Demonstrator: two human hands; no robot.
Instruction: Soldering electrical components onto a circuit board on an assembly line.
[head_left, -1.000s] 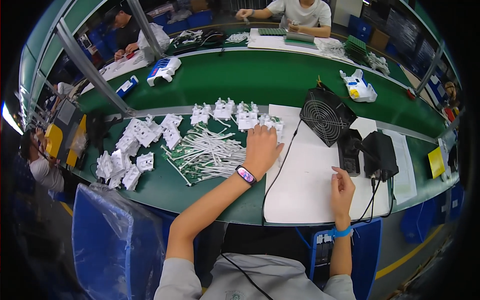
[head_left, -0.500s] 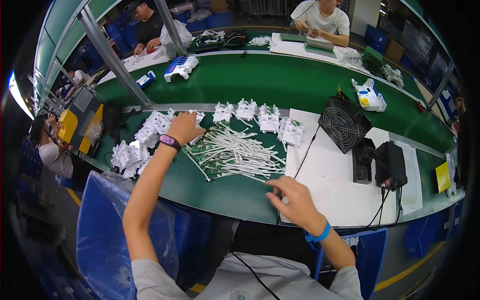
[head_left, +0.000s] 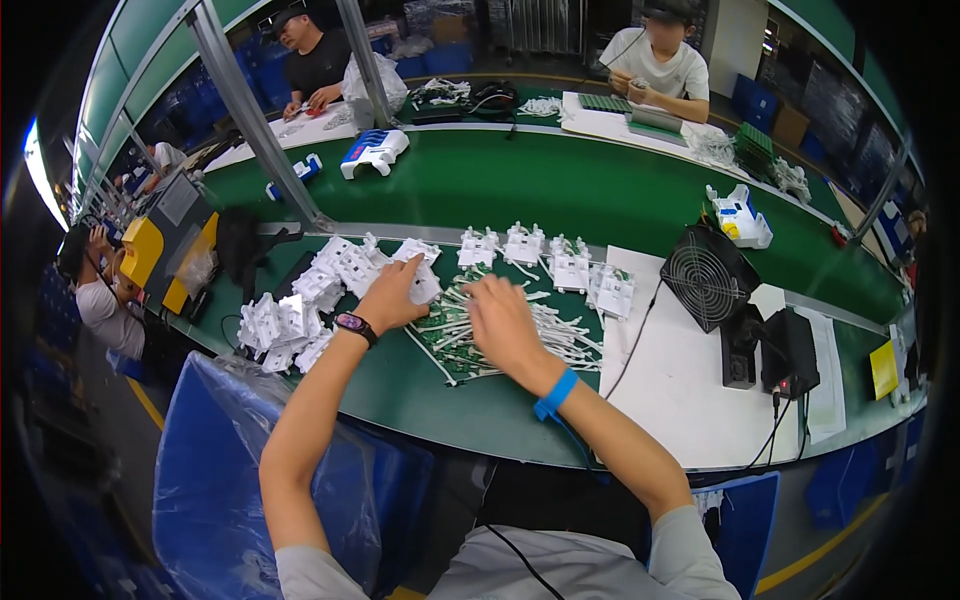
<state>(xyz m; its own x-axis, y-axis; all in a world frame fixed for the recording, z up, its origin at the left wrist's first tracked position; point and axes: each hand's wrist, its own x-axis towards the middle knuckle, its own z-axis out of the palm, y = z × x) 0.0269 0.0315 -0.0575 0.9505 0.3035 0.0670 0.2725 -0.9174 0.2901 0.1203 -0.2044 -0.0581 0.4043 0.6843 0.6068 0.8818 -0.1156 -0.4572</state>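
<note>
My left hand [head_left: 390,298] grips a white plastic housing [head_left: 424,286], fingers along its left side and thumb at its lower edge. Beside it, my right hand [head_left: 507,328] reaches over a pile of white cables with small green circuit boards [head_left: 566,338]. Its fingers are bent and a little blurred, apart from one another, with nothing visible in them. Behind the pile stands a row of several white housings [head_left: 570,268] with boards and cables fitted. More bare white housings [head_left: 290,325] lie heaped left of my left hand.
A black fan [head_left: 708,275] and a black power box [head_left: 790,352] stand on the right, by a white board [head_left: 650,400]. Blue-and-white casings [head_left: 375,152] lie on the green belt [head_left: 520,185]. A plastic-lined blue bin [head_left: 215,460] is at lower left. Two people work across the belt.
My right hand has moved left and forward from the near edge of the cable pile to over it. My left hand now holds a housing drawn slightly away from the heap. The view has shifted a little.
</note>
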